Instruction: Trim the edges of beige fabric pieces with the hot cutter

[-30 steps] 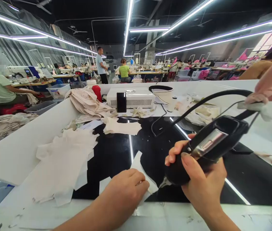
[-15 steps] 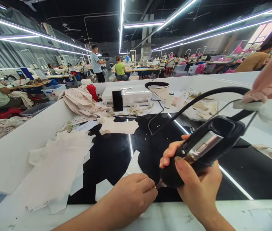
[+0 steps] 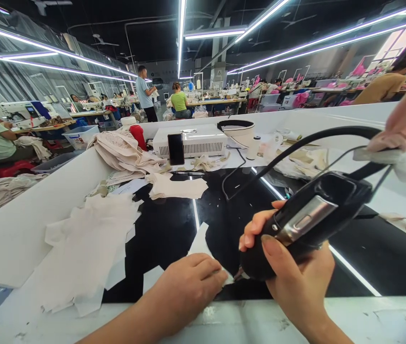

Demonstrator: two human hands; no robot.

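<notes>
Two hands: R [image 3: 301,282] grips cutter [image 3: 306,222], L [image 3: 188,282] on fabric [image 3: 203,246].

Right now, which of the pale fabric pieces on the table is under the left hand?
The small white piece at the near edge; the left hand presses it. The other piles lie farther left and behind.

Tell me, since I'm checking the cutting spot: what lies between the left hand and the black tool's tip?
In the head view, only a white fabric piece under the left hand; the black tool, held by the right hand, nearly touches it.
</notes>
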